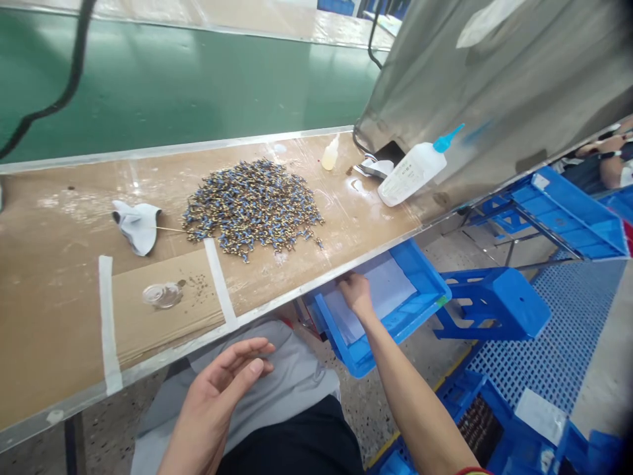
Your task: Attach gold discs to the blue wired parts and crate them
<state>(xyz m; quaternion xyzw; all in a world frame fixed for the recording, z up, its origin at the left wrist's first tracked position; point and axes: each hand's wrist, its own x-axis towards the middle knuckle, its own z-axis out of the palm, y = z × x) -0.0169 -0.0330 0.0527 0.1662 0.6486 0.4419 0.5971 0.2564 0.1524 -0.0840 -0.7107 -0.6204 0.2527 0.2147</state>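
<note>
The right hand [355,290] reaches under the worktop [59,316] edge into a blue bin [425,280] that sits low beside the knees, close enough to reach while seated. Its fingers rest on the white sheet [390,287] lining the bin; whether they pinch anything cannot be told. The left hand [217,389] hovers over the lap, palm up and fingers spread wide, holding nothing. On the worktop lies a pile of small blue-and-brass parts [252,206], heaped centrally within arm's reach. A squeeze bottle [413,173] lies on its side beyond it, and a clear dish [162,295] sits nearer, on taped cardboard.
</note>
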